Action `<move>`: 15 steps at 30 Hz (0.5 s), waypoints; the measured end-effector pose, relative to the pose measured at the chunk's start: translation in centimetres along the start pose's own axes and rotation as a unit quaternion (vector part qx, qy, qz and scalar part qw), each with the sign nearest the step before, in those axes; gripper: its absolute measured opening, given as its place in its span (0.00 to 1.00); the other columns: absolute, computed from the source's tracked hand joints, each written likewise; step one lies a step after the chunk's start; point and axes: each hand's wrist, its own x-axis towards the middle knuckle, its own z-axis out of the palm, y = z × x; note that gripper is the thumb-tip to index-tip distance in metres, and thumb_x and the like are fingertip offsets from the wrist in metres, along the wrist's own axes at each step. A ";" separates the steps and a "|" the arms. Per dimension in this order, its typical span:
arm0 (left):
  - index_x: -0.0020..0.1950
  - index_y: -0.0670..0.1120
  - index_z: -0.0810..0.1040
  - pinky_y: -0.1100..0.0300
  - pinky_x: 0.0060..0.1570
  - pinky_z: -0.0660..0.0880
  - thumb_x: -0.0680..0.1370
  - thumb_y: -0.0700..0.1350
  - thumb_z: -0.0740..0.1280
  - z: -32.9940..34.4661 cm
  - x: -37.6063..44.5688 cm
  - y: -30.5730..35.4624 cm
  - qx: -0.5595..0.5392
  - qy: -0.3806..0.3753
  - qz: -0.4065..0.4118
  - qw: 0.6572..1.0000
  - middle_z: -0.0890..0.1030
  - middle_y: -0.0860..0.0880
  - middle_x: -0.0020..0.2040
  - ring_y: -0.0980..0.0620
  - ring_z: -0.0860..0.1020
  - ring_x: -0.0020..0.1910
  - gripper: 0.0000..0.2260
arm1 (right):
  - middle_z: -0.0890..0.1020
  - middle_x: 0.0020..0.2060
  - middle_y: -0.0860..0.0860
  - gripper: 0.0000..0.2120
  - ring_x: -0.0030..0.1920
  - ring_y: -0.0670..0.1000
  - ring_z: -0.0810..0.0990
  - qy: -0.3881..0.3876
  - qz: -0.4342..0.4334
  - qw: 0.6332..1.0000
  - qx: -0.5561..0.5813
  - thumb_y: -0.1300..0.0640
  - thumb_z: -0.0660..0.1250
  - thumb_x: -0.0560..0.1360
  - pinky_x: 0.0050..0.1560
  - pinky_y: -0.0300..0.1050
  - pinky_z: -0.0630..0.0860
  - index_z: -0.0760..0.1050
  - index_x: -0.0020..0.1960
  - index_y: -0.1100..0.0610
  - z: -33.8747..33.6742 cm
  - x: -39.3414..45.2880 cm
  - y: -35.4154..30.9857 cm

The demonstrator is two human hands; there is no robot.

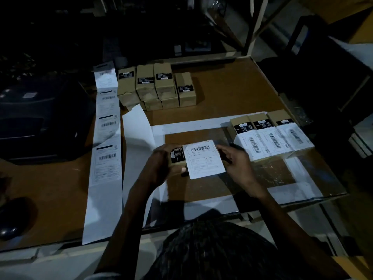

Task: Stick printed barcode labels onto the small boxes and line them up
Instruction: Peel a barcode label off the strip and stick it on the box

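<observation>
A small brown box (177, 156) with a black printed panel is in my left hand (161, 168) above the table. A white barcode label (204, 158) lies over the box's top face, and my right hand (235, 161) holds the label's right edge. To the right, three labelled boxes (270, 138) stand side by side in a row. Several unlabelled brown boxes (157, 85) are stacked at the back. A long strip of printed labels (106, 142) runs down the left side of the table.
A black label printer (40, 116) sits at the left, with a dark mouse (10, 229) near the front left corner. Peeled white backing paper (137, 128) curls beside the strip. The brown table (232, 93) has white tape lines; shelving frames rise behind.
</observation>
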 end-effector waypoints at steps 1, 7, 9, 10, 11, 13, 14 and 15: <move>0.68 0.45 0.75 0.64 0.57 0.78 0.67 0.42 0.81 -0.5 0.4 0.3 -0.020 -0.019 -0.020 0.999 0.79 0.51 0.61 0.61 0.79 0.56 0.31 | 0.81 0.61 0.47 0.29 0.62 0.45 0.80 0.008 -0.010 1.000 -0.006 0.68 0.76 0.71 0.64 0.42 0.77 0.75 0.69 0.51 -0.3 -0.1 -0.1; 0.71 0.42 0.73 0.75 0.52 0.72 0.74 0.44 0.76 -2.5 2.3 0.2 -0.033 -0.103 -0.009 0.994 0.75 0.48 0.67 0.55 0.74 0.62 0.26 | 0.87 0.48 0.52 0.14 0.40 0.45 0.84 0.035 0.027 0.997 -0.063 0.55 0.76 0.74 0.46 0.42 0.82 0.83 0.58 0.58 -1.7 0.1 -1.7; 0.71 0.47 0.71 0.71 0.51 0.74 0.74 0.46 0.75 -3.2 3.2 0.3 -0.087 -0.129 -0.059 0.986 0.74 0.50 0.66 0.55 0.73 0.62 0.27 | 0.86 0.48 0.50 0.16 0.36 0.44 0.83 0.036 0.068 0.996 -0.041 0.55 0.76 0.74 0.38 0.34 0.80 0.83 0.59 0.60 -1.5 0.9 -2.2; 0.70 0.50 0.71 0.67 0.52 0.75 0.74 0.49 0.76 -3.3 3.6 0.3 -0.109 -0.128 -0.078 0.983 0.74 0.51 0.65 0.54 0.73 0.62 0.26 | 0.85 0.46 0.50 0.17 0.35 0.45 0.83 0.037 0.093 0.995 -0.026 0.55 0.76 0.74 0.36 0.33 0.79 0.82 0.60 0.61 -1.5 1.3 -2.4; 0.67 0.53 0.72 0.62 0.54 0.76 0.73 0.51 0.77 -3.6 4.0 0.4 -0.121 -0.125 -0.087 0.981 0.76 0.52 0.64 0.52 0.75 0.62 0.25 | 0.85 0.44 0.51 0.18 0.34 0.46 0.84 0.036 0.113 0.993 -0.018 0.54 0.76 0.74 0.35 0.34 0.79 0.82 0.60 0.61 -1.4 1.8 -2.7; 0.64 0.52 0.74 0.56 0.59 0.78 0.71 0.53 0.78 -3.9 4.6 0.3 -0.130 -0.116 -0.088 0.981 0.79 0.51 0.61 0.51 0.78 0.61 0.24 | 0.85 0.42 0.52 0.18 0.34 0.46 0.83 0.028 0.136 0.990 -0.014 0.53 0.75 0.74 0.34 0.34 0.77 0.82 0.60 0.61 -1.4 2.7 -3.2; 0.65 0.51 0.74 0.54 0.60 0.78 0.71 0.52 0.78 -4.1 4.9 0.2 -0.124 -0.118 -0.085 0.982 0.80 0.50 0.59 0.52 0.79 0.59 0.24 | 0.85 0.42 0.52 0.17 0.34 0.46 0.83 0.020 0.145 0.989 -0.016 0.52 0.75 0.75 0.32 0.33 0.76 0.82 0.59 0.61 -1.5 3.0 -3.4; 0.66 0.50 0.74 0.52 0.60 0.78 0.72 0.51 0.78 -4.2 5.1 0.2 -0.121 -0.126 -0.086 0.981 0.82 0.50 0.57 0.55 0.81 0.55 0.25 | 0.85 0.43 0.53 0.16 0.34 0.45 0.83 0.012 0.153 0.988 -0.018 0.52 0.75 0.75 0.31 0.32 0.74 0.82 0.58 0.61 -1.6 3.2 -3.5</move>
